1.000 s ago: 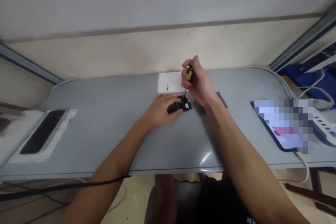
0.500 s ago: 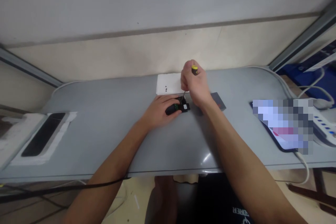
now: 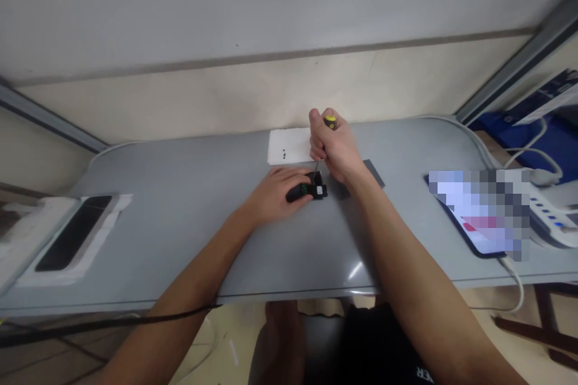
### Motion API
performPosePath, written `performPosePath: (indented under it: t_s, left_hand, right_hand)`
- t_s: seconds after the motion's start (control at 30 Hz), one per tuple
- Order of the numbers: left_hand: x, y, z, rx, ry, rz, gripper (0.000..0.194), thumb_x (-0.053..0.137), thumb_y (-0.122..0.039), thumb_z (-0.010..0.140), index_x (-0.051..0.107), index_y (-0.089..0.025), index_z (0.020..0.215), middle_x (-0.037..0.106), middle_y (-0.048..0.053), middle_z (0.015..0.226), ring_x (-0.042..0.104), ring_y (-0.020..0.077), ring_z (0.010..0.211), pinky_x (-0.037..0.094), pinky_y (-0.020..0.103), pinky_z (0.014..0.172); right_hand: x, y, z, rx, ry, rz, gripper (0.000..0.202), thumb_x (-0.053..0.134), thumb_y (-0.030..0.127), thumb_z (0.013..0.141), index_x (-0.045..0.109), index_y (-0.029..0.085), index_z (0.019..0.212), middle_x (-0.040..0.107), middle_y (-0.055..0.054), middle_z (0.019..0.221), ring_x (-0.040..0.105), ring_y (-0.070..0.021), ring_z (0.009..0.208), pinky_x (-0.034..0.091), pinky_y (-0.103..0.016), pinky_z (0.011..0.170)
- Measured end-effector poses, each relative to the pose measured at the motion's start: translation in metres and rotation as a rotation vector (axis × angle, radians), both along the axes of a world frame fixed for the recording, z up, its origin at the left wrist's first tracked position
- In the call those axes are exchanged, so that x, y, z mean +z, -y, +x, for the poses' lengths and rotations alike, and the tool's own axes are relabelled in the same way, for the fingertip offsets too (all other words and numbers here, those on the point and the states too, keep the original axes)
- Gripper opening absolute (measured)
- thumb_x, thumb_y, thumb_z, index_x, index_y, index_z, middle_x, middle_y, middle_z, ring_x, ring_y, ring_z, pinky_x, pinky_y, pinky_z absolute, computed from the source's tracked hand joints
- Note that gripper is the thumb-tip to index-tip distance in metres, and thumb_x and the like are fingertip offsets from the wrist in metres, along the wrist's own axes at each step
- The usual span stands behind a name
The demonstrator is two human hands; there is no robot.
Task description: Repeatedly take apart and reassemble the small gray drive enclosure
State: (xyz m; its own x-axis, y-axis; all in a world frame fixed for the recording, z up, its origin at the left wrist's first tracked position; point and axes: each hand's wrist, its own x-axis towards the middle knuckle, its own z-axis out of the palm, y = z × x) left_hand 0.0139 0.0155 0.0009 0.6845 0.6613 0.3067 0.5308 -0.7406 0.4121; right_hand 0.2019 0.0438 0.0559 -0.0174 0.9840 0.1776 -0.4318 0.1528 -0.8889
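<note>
My left hand (image 3: 280,195) is closed round a small black device (image 3: 295,192), holding it down on the grey table. The device has a green-lit or green part near its middle and a small white label at its right end. My right hand (image 3: 333,143) wraps round a screwdriver (image 3: 331,120) with a yellow and black handle. Its thin shaft points down into the black device, between my fingers. Where the tip sits is too small to make out. Behind my hands lies white paper (image 3: 298,143) with several tiny dark screw-like bits (image 3: 284,154) on it.
A dark grey flat sheet (image 3: 372,172) lies under my right wrist. A lit phone (image 3: 474,213) on a cable and a white power strip (image 3: 548,210) are at the right. Another dark phone (image 3: 74,233) rests on white paper at the left. A panel wall closes the table's back.
The screwdriver and my right hand have turned slightly, with the thumb now raised more. The view has shifted a little; my left hand keeps its hold on the device.
</note>
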Motion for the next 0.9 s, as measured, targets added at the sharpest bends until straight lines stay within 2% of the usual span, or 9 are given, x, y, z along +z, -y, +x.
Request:
performPosePath:
  t_s: [0.13, 0.23, 0.3, 0.37, 0.47, 0.57, 0.7, 0.8, 0.9]
  left_hand:
    - [0.0018, 0.0012, 0.0009, -0.021, -0.032, 0.002, 0.026, 0.064, -0.043, 0.103, 0.070, -0.027, 0.122, 0.069, 0.005, 0.146, 0.064, 0.0260, 0.135, 0.040, 0.046, 0.118]
    - [0.0040, 0.0016, 0.0008, -0.022, -0.041, 0.007, 0.026, 0.062, -0.043, 0.104, 0.070, -0.027, 0.121, 0.069, 0.005, 0.145, 0.063, 0.0253, 0.137, 0.040, 0.044, 0.118]
    - [0.0047, 0.0017, 0.0008, -0.017, -0.045, 0.020, 0.025, 0.061, -0.043, 0.104, 0.071, -0.027, 0.120, 0.070, 0.004, 0.145, 0.063, 0.0249, 0.136, 0.040, 0.043, 0.118]
    - [0.0045, 0.0018, 0.0012, 0.007, -0.054, 0.030, 0.025, 0.062, -0.044, 0.104, 0.072, -0.027, 0.119, 0.071, 0.004, 0.143, 0.064, 0.0251, 0.135, 0.041, 0.043, 0.116]
    - [0.0035, 0.0020, 0.0028, 0.050, -0.062, 0.047, 0.025, 0.062, -0.045, 0.103, 0.073, -0.026, 0.118, 0.072, 0.004, 0.141, 0.066, 0.0252, 0.132, 0.043, 0.043, 0.113]
    - [0.0023, 0.0018, 0.0041, 0.073, -0.060, 0.065, 0.026, 0.064, -0.045, 0.103, 0.074, -0.026, 0.118, 0.073, 0.005, 0.141, 0.067, 0.0253, 0.130, 0.043, 0.043, 0.112]
    - [-0.0001, 0.0005, 0.0043, 0.097, -0.068, 0.080, 0.028, 0.063, -0.045, 0.104, 0.075, -0.026, 0.121, 0.072, 0.005, 0.142, 0.066, 0.0261, 0.131, 0.043, 0.044, 0.112]
    - [-0.0019, -0.0007, 0.0040, 0.103, -0.075, 0.084, 0.027, 0.063, -0.044, 0.104, 0.075, -0.027, 0.121, 0.071, 0.005, 0.144, 0.065, 0.0263, 0.133, 0.043, 0.045, 0.113]
    - [-0.0032, -0.0021, 0.0034, 0.090, -0.063, 0.076, 0.026, 0.064, -0.043, 0.104, 0.075, -0.028, 0.121, 0.071, 0.004, 0.145, 0.064, 0.0257, 0.135, 0.043, 0.045, 0.114]
  right_hand:
    - [0.0024, -0.0013, 0.0032, 0.098, -0.019, 0.000, 0.057, 0.060, 0.082, 0.088, 0.051, 0.026, 0.078, 0.028, 0.010, 0.053, 0.021, -0.0078, 0.040, 0.019, -0.026, 0.038]
    - [0.0052, 0.0004, 0.0064, 0.113, 0.018, 0.012, 0.054, 0.066, 0.079, 0.086, 0.057, 0.025, 0.083, 0.040, 0.008, 0.059, 0.039, -0.0083, 0.044, 0.032, -0.026, 0.042]
    - [0.0045, 0.0004, 0.0071, 0.026, 0.034, 0.035, 0.053, 0.078, 0.072, 0.080, 0.052, 0.025, 0.081, 0.052, 0.005, 0.069, 0.055, -0.0088, 0.054, 0.042, -0.025, 0.048]
    - [0.0016, -0.0012, 0.0066, -0.059, 0.035, 0.051, 0.058, 0.084, 0.068, 0.075, 0.045, 0.025, 0.079, 0.059, 0.005, 0.078, 0.061, -0.0090, 0.060, 0.045, -0.024, 0.052]
    - [-0.0031, -0.0048, 0.0049, -0.115, 0.035, 0.043, 0.063, 0.081, 0.073, 0.076, 0.039, 0.027, 0.080, 0.052, 0.008, 0.068, 0.048, -0.0068, 0.047, 0.036, -0.023, 0.044]
    - [-0.0043, -0.0054, 0.0047, -0.098, 0.012, 0.031, 0.057, 0.067, 0.079, 0.085, 0.047, 0.027, 0.083, 0.038, 0.010, 0.057, 0.034, -0.0070, 0.041, 0.028, -0.024, 0.040]
    - [-0.0024, -0.0009, 0.0066, -0.042, -0.053, 0.056, 0.051, 0.063, 0.076, 0.090, 0.058, 0.025, 0.088, 0.049, 0.006, 0.065, 0.044, -0.0077, 0.047, 0.035, -0.025, 0.044]
    - [-0.0022, 0.0028, 0.0050, -0.067, -0.062, 0.067, 0.052, 0.076, 0.069, 0.084, 0.051, 0.024, 0.080, 0.061, 0.002, 0.080, 0.056, -0.0078, 0.057, 0.043, -0.024, 0.050]
    - [-0.0031, 0.0037, 0.0002, -0.079, -0.037, 0.054, 0.059, 0.080, 0.067, 0.081, 0.038, 0.025, 0.077, 0.055, 0.006, 0.071, 0.047, -0.0061, 0.050, 0.037, -0.023, 0.047]
